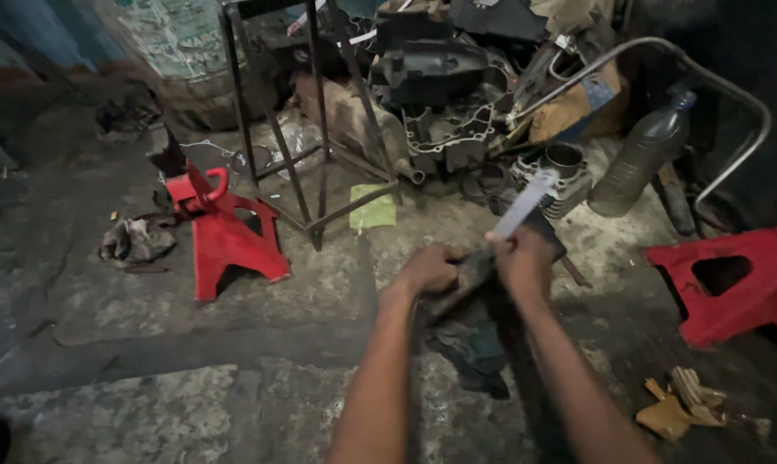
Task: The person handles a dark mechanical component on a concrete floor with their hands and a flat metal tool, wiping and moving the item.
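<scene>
Taking the red jack stand [225, 236] as my marker, a crumpled grey rag [135, 241] lies on the concrete floor [148, 404] just to its left, and a dark metal frame stand [307, 129] rises just behind it to the right. Further right of the jack stand, my left hand [429, 268] is closed around a dark metal part [467, 275], gripping its near end. My right hand [524, 258] is closed too, pinching a flat pale strip [526, 202] that sticks up and away from the part; the strip is blurred. A dark cloth [474, 348] lies beneath both hands. Well right of the jack stand, beyond my hands, sit an engine cylinder [560, 176] and a plastic bottle [642, 155], and at the far right a red plastic stool [732, 283].
</scene>
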